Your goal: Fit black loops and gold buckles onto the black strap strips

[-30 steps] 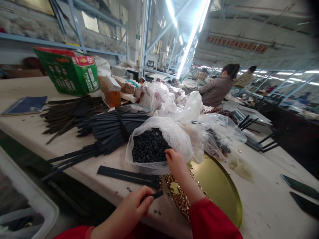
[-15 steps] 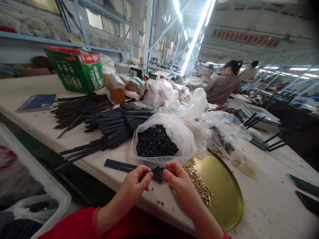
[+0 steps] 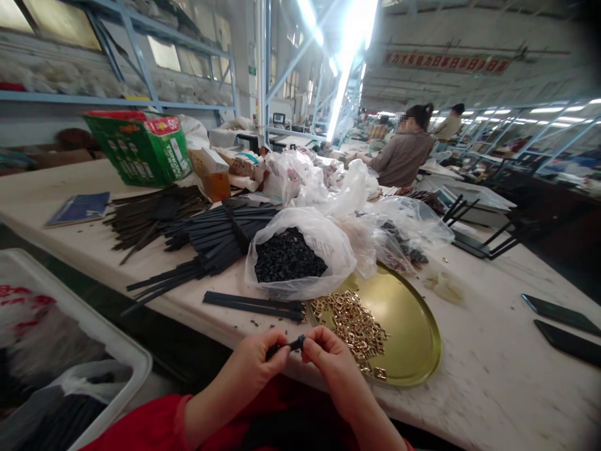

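Observation:
At the table's front edge, my left hand (image 3: pixel 257 363) is closed around a narrow black strap (image 3: pixel 297 342), whose end sticks out past the thumb. Thumb and fingers of my right hand (image 3: pixel 332 360) pinch at the tip of that strap; a small black loop seems to sit there, though the fingertips partly hide it. Just beyond my hands lie two black straps (image 3: pixel 253 304) side by side. Small gold buckles (image 3: pixel 352 316) are heaped on the left half of a round gold tray (image 3: pixel 417 341). Behind them, a clear plastic bag (image 3: pixel 335 247) holds many small black loops (image 3: pixel 287 258).
Bundled black straps (image 3: pixel 220 235) and brown straps (image 3: pixel 145 213) lie left, near a blue booklet (image 3: pixel 79 208) and a green carton (image 3: pixel 136 150). A white bin (image 3: pixel 141 369) stands lower left. Two dark phones (image 3: pixel 566 313) lie right. A co-worker (image 3: pixel 404 153) sits across the table.
My hands have come back toward me and lower, off the straps on the table, which now show more fully. The strap end between my fingers is now easier to see. The view has shifted slightly.

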Tool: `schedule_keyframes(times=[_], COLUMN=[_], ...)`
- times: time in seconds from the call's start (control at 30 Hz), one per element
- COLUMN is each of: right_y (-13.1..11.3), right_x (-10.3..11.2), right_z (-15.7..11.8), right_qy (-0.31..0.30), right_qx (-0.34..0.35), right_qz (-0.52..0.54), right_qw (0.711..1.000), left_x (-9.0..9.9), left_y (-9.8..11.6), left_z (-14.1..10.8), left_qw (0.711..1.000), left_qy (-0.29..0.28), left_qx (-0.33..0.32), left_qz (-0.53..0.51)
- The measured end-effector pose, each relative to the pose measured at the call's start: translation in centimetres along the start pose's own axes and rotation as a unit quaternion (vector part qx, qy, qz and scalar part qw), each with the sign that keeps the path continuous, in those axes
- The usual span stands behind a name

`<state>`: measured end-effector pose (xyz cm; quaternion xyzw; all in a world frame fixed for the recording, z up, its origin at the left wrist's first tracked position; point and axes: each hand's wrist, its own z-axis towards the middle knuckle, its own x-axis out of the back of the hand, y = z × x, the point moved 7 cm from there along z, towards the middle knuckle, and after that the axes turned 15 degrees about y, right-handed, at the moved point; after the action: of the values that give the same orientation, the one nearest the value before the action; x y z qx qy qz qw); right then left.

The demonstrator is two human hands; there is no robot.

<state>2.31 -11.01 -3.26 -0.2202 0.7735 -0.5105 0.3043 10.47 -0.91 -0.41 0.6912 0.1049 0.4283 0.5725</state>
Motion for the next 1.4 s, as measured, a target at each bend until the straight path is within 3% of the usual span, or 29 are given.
schedule_keyframes(times=[0.17, 0.33, 0.5, 0.63, 0.8, 0.97, 1.23, 1.4], right_y=[2.1, 2.2, 1.5, 2.3, 3.6, 3.5, 2.3, 3.0], right_x=[0.3, 0.9, 0.1, -0.1, -0.5, -0.3, -0.3, 1.0], right_z=[-1.4, -2.1, -3.1, -3.6, -3.8, -3.3, -3.2, -2.6], right_qy=[-0.015, 0.021, -0.004, -0.017, -0.066, -0.023, -0.023, 0.045], right_qx=[-0.07, -0.042, -0.023, -0.066, -0.091, -0.043, 0.019, 0.035], right_qz=[0.106, 0.065, 0.077, 0.128, 0.095, 0.106, 0.098, 0.043], right_qw=[0.992, 0.997, 0.997, 0.989, 0.989, 0.993, 0.995, 0.997], left_x=[-1.3, -1.7, -1.4, -1.8, -1.6, -0.9, -1.2, -1.4], left_y=[0.3, 1.3, 0.6, 0.1, -0.5, -1.1, 0.6, 1.1], left_z=[-0.8, -1.7, -1.6, -1.6, -1.5, -1.2, -2.1, -2.6], left_qw=[0.999, 0.993, 0.99, 0.985, 0.995, 0.995, 0.993, 0.989], left_qy=[-0.042, -0.1, -0.08, -0.082, -0.054, -0.019, -0.103, -0.128], left_qx=[0.005, 0.015, 0.042, 0.066, 0.062, 0.043, 0.05, 0.069], left_qz=[-0.028, -0.069, -0.109, -0.137, -0.059, 0.091, 0.019, 0.007])
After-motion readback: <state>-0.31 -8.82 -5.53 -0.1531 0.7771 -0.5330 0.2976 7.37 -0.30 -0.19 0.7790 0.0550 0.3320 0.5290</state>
